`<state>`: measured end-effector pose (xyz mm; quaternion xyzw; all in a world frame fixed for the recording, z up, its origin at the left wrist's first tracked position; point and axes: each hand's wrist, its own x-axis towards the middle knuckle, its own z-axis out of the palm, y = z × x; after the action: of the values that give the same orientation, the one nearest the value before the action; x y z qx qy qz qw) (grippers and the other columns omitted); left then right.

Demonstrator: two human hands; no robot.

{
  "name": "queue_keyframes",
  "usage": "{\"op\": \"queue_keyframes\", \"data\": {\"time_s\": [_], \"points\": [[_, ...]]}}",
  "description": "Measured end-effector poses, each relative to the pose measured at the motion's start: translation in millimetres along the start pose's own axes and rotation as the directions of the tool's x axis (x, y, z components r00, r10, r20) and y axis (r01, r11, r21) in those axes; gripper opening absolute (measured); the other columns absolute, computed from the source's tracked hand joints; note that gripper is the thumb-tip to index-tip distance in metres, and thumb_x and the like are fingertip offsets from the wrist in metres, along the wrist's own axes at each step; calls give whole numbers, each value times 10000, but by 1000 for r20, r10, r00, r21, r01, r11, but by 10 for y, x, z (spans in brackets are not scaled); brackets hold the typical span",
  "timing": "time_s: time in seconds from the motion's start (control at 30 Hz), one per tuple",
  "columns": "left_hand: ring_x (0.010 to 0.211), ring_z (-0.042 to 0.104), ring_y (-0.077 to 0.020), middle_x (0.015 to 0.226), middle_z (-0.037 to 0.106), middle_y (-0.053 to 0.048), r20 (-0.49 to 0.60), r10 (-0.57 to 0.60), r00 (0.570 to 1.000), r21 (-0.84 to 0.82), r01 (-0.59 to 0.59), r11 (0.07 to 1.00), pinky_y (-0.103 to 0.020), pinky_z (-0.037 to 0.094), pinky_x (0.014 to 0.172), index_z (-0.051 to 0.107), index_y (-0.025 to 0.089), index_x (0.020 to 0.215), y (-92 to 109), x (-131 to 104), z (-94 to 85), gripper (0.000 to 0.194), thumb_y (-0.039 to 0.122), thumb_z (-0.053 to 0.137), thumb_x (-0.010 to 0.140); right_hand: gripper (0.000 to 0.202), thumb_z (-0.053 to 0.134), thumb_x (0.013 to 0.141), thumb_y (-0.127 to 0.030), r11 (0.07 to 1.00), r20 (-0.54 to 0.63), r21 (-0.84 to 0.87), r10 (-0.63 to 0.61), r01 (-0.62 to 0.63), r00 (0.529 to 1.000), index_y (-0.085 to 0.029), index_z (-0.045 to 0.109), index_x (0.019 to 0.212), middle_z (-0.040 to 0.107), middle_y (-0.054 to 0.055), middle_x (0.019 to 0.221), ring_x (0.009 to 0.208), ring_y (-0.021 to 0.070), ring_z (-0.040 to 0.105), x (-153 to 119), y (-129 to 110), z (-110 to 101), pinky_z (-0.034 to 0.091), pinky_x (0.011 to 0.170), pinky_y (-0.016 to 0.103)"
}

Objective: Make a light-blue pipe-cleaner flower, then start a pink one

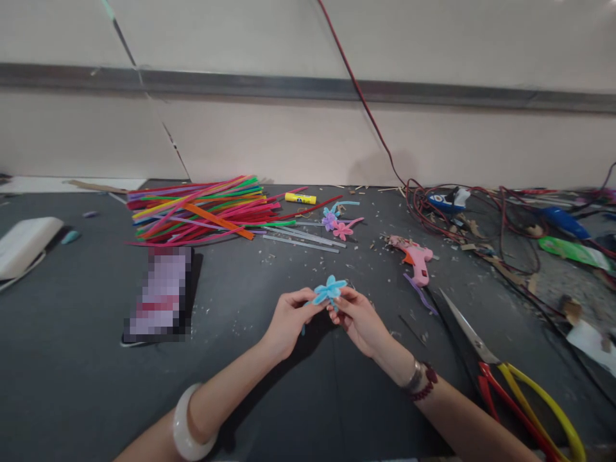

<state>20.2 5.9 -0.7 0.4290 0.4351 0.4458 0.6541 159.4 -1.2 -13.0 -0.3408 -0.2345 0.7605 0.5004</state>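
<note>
A light blue pipe-cleaner flower [330, 290] with several petals is held up between both hands, above the dark tabletop. My left hand [291, 319] pinches it from the left side, and a bit of blue stem shows below those fingers. From the right, the thumb and fingertips of my right hand [359, 319] close on the same flower near its petals. Behind the hands lie finished-looking pipe-cleaner flowers: a purple one [330, 221], a pink one [342, 230] and a blue one [331, 212] partly covered by the purple.
A heap of coloured pipe cleaners [206, 212] lies back left, near clear glue sticks [301, 243] and a yellow tube [301, 199]. A phone [161, 292] is at left. Right are a pink glue gun [418, 260], large scissors [500, 366] and tangled red cables [423, 208].
</note>
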Motion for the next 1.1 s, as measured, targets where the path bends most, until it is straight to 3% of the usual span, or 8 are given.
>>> {"op": "queue_keyframes", "data": {"time_s": [0.1, 0.2, 0.37, 0.53, 0.83, 1.0, 1.1], "points": [[476, 378, -57, 612, 536, 0, -16, 20, 1000, 32, -20, 999, -198, 268, 435, 681, 146, 638, 36, -5, -3, 125, 269, 662, 644, 77, 670, 659, -224, 965, -21, -201, -175, 168, 984, -161, 645, 696, 629, 4, 585, 491, 97, 568, -23, -30, 32, 476, 486, 205], [504, 427, -74, 603, 559, 2, -27, 74, 997, 70, -72, 995, -206, 310, 472, 675, 150, 617, 61, -16, -4, 129, 274, 657, 647, 54, 659, 663, -213, 857, 35, -412, -326, 310, 945, -173, 673, 697, 652, 8, 629, 557, 124, 590, -67, -72, 67, 491, 572, 247], [586, 486, -111, 606, 579, -14, 33, 144, 989, 165, -148, 975, -222, 360, 556, 654, 138, 596, 82, -30, -5, 189, 295, 613, 692, 59, 644, 680, -205, 629, 92, -677, -442, 382, 892, -207, 686, 722, 665, 4, 661, 605, 143, 593, -110, -109, 83, 470, 586, 243], [611, 494, -119, 619, 576, -12, 40, 173, 984, 234, -178, 956, -224, 375, 591, 656, 142, 624, 93, -32, -1, 165, 269, 591, 708, 121, 564, 754, -207, 512, 133, -744, -516, 429, 846, -217, 684, 735, 640, 17, 633, 585, 151, 579, -139, -83, 92, 446, 566, 254], [552, 471, -101, 580, 567, 2, -36, 223, 974, 299, -203, 933, -211, 348, 528, 678, 166, 581, 71, -24, 1, 101, 235, 634, 642, 187, 527, 753, -120, 274, 228, -806, -675, 525, 702, -235, 653, 832, 625, 34, 741, 685, 170, 558, -168, -48, 116, 413, 658, 283], [555, 460, -99, 600, 557, -3, -33, 249, 968, 314, -226, 922, -210, 338, 519, 684, 173, 584, 74, -23, -6, 93, 217, 633, 647, 169, 520, 754, -115, 228, 291, -801, -661, 554, 692, -233, 636, 792, 601, 36, 721, 673, 171, 528, -156, -80, 88, 401, 658, 294], [547, 449, -96, 602, 548, -4, -52, 227, 972, 279, -204, 938, -205, 329, 491, 686, 175, 593, 63, -19, -5, 85, 223, 638, 645, 147, 531, 752, -132, 258, 295, -786, -641, 561, 709, -233, 638, 762, 586, 37, 711, 674, 172, 510, -155, -96, 80, 388, 671, 299]]}}
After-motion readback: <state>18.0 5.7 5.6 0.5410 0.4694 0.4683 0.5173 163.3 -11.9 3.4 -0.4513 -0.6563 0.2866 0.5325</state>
